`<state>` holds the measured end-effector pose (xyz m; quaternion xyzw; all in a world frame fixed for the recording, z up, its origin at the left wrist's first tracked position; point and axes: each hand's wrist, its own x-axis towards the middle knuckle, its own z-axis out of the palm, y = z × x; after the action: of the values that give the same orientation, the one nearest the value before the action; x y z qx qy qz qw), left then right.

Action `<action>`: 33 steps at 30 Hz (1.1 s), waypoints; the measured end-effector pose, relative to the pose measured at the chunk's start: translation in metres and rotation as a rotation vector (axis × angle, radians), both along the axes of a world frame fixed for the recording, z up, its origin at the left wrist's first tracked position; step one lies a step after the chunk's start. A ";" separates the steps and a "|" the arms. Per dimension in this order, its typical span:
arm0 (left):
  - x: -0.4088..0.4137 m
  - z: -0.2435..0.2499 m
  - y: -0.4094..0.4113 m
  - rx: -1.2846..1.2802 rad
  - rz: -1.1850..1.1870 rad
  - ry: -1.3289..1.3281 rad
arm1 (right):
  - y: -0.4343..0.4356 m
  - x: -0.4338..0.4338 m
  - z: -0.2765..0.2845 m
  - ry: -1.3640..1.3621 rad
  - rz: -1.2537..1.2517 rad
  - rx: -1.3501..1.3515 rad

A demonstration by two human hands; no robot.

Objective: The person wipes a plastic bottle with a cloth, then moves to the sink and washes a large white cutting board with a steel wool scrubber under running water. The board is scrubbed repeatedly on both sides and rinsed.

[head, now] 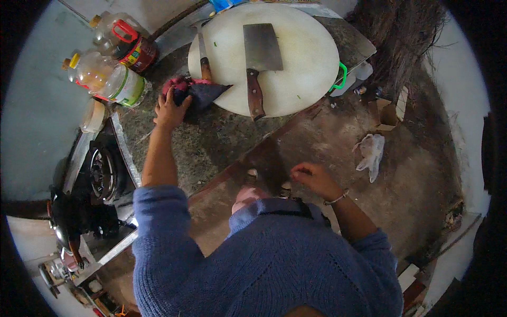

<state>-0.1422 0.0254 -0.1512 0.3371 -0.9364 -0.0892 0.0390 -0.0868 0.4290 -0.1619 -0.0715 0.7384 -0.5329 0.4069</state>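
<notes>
My left hand (171, 112) lies spread on a crumpled dark and pink cloth (204, 95) at the left edge of a round white cutting board (305, 51); whether its fingers grip the cloth is not clear. Close above the cloth, a narrow knife with a wooden handle (205, 68) rests on the board. A broad cleaver (263, 47) lies across the middle of the board, its wooden handle pointing towards me. Over the floor, away from the board, hangs my right hand (315, 178), fingers curled, with no object visible in it.
Plastic bottles (128, 85) and a lidded jar (93, 115) stand at the left. A gas burner (103, 170) sits at the lower left. A green handle (341, 76) shows by the board's right edge. On the floor lie a white plastic bag (370, 154) and a cardboard box (383, 115).
</notes>
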 end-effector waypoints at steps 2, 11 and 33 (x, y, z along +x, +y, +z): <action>-0.007 -0.009 0.014 -0.031 -0.071 0.067 | 0.005 0.001 -0.002 0.059 -0.008 0.027; 0.079 -0.009 0.086 -0.058 -0.508 0.355 | -0.006 0.006 -0.017 0.047 0.014 -0.122; 0.112 -0.018 0.009 -0.152 -0.150 0.400 | 0.011 -0.001 -0.027 -0.038 -0.055 -0.206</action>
<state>-0.0298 0.0343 -0.1688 0.2384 -0.9365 -0.0859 0.2424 -0.0874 0.4405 -0.1891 -0.0826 0.6734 -0.6183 0.3968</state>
